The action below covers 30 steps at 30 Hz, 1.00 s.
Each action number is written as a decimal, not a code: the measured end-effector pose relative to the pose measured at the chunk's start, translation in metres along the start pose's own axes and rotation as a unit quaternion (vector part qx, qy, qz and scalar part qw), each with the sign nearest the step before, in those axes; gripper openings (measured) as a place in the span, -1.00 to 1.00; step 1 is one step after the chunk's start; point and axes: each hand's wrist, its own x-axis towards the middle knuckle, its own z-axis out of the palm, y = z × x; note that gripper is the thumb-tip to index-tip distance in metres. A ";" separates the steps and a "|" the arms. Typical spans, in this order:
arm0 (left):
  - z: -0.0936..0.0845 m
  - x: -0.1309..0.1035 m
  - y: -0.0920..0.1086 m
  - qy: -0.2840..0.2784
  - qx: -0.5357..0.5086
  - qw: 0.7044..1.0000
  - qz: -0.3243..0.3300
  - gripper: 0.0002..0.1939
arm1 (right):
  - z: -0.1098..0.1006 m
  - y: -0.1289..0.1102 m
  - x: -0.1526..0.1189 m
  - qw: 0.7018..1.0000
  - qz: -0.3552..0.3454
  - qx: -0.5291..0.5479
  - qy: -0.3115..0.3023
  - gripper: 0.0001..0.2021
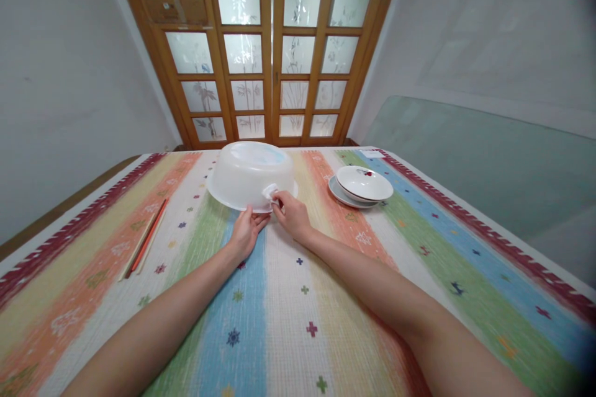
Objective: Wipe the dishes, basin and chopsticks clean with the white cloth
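A white translucent plastic basin [249,177] stands upside down on the striped tablecloth, its base facing up. My left hand [249,231] is at the near rim, with the thumb against the rim and the fingers beneath it. Just to the right, my right hand [291,214] pinches at a small white piece [270,191], perhaps a cloth or label, on the basin's near side. The fingertips of my right hand partly cover that piece.
Several stacked bowls and plates [364,183] sit right of the basin. Red and pale chopsticks [148,237] lie at the left on the tablecloth [284,322]. Wooden doors with glass panes [272,49] rise behind the table.
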 end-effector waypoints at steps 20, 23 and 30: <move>0.008 -0.011 0.001 0.016 -0.056 0.998 0.015 -0.61 | -0.007 0.001 0.002 0.998 0.056 0.001 0.009 -0.82; 0.009 -0.013 -0.001 0.017 -0.045 0.999 0.010 -0.61 | 0.000 -0.013 -0.004 0.999 -0.030 0.023 -0.020 -0.81; 0.002 -0.006 0.012 0.060 -0.022 0.997 0.030 -0.64 | 0.001 0.007 0.002 0.999 0.028 -0.006 0.028 -0.85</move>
